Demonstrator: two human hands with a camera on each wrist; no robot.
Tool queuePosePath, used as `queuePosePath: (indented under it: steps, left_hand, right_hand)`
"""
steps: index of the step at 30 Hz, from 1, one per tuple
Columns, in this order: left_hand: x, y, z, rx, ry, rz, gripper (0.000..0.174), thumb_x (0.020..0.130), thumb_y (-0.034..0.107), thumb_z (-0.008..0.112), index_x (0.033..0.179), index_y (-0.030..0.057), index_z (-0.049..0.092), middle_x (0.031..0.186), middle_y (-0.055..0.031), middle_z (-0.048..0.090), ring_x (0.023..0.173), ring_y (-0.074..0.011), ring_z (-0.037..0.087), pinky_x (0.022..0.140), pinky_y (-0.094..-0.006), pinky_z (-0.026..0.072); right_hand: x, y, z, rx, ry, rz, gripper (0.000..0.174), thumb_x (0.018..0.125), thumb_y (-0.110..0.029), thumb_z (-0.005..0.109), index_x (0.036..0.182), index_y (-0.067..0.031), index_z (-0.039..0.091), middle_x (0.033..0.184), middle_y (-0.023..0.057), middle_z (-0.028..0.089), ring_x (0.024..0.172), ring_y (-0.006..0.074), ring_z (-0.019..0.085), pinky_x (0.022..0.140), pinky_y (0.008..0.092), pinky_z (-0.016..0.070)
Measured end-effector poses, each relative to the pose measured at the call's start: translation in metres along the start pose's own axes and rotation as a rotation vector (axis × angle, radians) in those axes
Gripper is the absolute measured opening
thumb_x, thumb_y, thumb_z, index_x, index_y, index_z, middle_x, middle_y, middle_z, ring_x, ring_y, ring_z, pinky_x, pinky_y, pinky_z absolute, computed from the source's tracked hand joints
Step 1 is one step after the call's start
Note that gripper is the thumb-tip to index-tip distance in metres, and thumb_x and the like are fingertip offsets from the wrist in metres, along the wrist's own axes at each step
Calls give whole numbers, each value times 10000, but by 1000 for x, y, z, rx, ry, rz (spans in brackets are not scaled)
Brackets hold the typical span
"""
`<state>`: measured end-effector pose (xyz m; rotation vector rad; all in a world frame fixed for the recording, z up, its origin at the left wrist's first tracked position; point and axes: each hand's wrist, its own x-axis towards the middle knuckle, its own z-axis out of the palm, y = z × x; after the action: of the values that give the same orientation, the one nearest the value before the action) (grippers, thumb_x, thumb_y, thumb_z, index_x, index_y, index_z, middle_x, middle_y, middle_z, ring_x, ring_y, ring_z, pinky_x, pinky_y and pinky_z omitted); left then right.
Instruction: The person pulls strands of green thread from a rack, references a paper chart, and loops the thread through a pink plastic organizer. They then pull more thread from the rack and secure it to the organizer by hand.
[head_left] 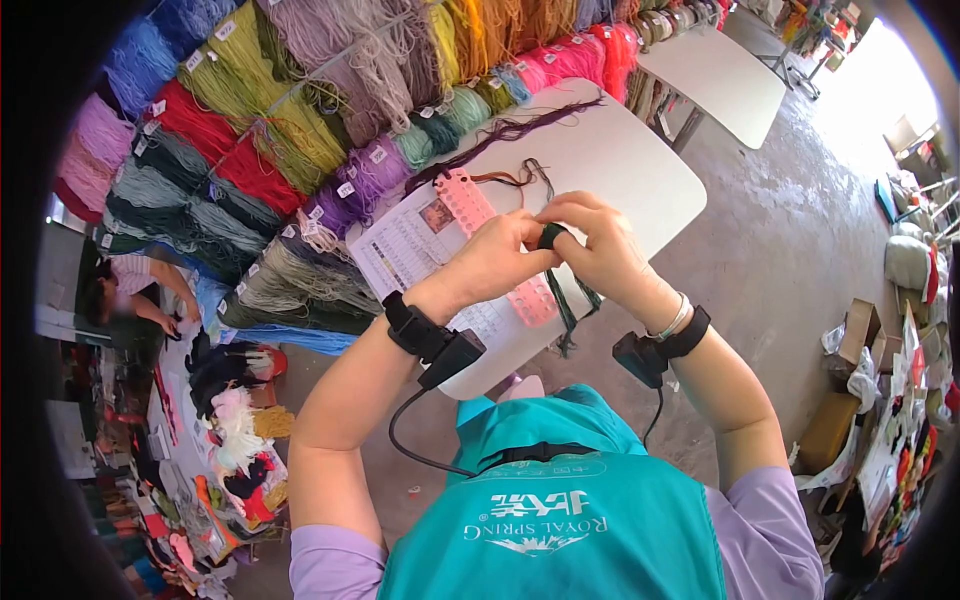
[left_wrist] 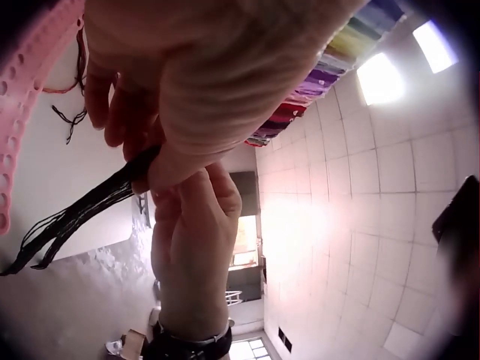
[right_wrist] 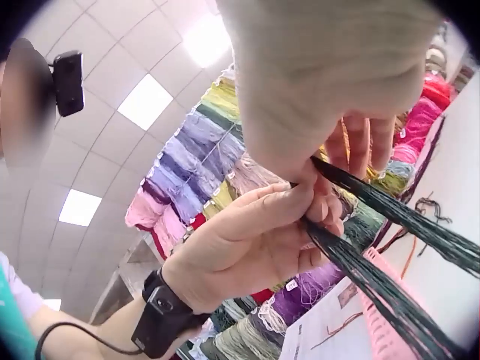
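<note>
A dark green skein of embroidery thread [head_left: 563, 300] is held above the table's near edge. My left hand [head_left: 490, 258] and my right hand [head_left: 612, 262] meet over it, fingertips close together, both pinching the threads. In the right wrist view, two lengths of the thread [right_wrist: 382, 289] trail away from the pinched spot. The loose ends of the thread [left_wrist: 82, 210] hang past the fingers in the left wrist view. Beneath the hands lies a pink strip with punched holes [head_left: 463, 200], partly hidden by the left hand.
The white table [head_left: 655, 190] carries a printed chart sheet [head_left: 395, 250], a long purple thread bundle [head_left: 530, 125] and small brown and dark threads [head_left: 535, 172]. Hanging skeins [head_left: 270, 120] line the far left side. Another person [head_left: 150, 285] works at the left. A second table [head_left: 725, 85] stands beyond.
</note>
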<state>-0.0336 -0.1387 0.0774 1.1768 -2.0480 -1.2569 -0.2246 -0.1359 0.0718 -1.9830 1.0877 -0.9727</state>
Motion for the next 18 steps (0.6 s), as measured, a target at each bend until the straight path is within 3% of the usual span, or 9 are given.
queuePosePath:
  steps: [2, 3, 6, 7, 10, 12, 13, 18]
  left_hand:
    - [-2, -3, -10, -84, 11, -37, 225, 877, 200, 702, 960, -6, 665, 916, -42, 608, 825, -119, 572, 740, -257, 471]
    - [-4, -4, -12, -188, 18, -41, 221, 883, 206, 695, 954, -1, 665, 919, -33, 610, 824, -110, 569, 734, -250, 464]
    - [-10, -11, -23, -442, 27, -93, 205, 900, 216, 674, 938, 14, 664, 927, -7, 615, 822, -85, 560, 716, -228, 447]
    - [-13, -17, -31, -487, 19, -135, 195, 905, 215, 667, 935, 22, 663, 928, 0, 616, 824, -77, 557, 709, -222, 443]
    - [-26, -45, -49, -834, 75, -220, 121, 934, 179, 627, 959, 63, 649, 929, 6, 628, 838, -80, 566, 692, -228, 454]
    - [-39, -52, -53, -1128, 153, -318, 102, 945, 163, 608, 975, 72, 641, 938, 0, 634, 841, -97, 578, 694, -237, 465]
    - [-42, -64, -52, -1263, 181, -299, 79, 955, 152, 595, 980, 88, 632, 955, -5, 642, 857, -119, 589, 694, -252, 471]
    - [-44, -75, -39, -1351, 359, -316, 80, 953, 161, 610, 979, 90, 638, 962, 3, 646, 882, -120, 587, 695, -253, 472]
  right_hand:
    - [12, 11, 15, 456, -28, 139, 361, 884, -148, 545, 1217, -14, 581, 1168, 116, 622, 1052, 228, 631, 897, 384, 513]
    - [13, 20, 15, 628, -162, 147, 495, 888, -138, 548, 1365, -41, 454, 1281, 142, 549, 1115, 255, 599, 965, 391, 489]
    - [16, 17, 30, 1343, -376, 478, 529, 898, -125, 544, 1401, -31, 407, 1343, 168, 490, 1141, 258, 580, 999, 389, 464]
    - [18, 4, 39, 1340, -234, 493, 380, 931, -174, 550, 1271, -7, 525, 1062, 112, 605, 853, 174, 628, 770, 292, 519]
    - [14, 61, 11, 865, -689, 608, 241, 963, -247, 546, 1013, -23, 620, 712, -20, 521, 562, 62, 461, 505, 204, 366]
    - [16, 58, -7, 829, -530, 652, 300, 976, -294, 552, 780, -71, 591, 574, -100, 349, 492, 12, 278, 437, 202, 184]
    - [21, 62, -21, 656, -546, 619, 306, 971, -294, 558, 755, -79, 575, 588, -96, 364, 500, 13, 291, 441, 200, 199]
    - [59, 77, -95, 34, -547, 467, 319, 961, -269, 552, 693, -97, 523, 622, -90, 425, 570, 10, 361, 484, 191, 281]
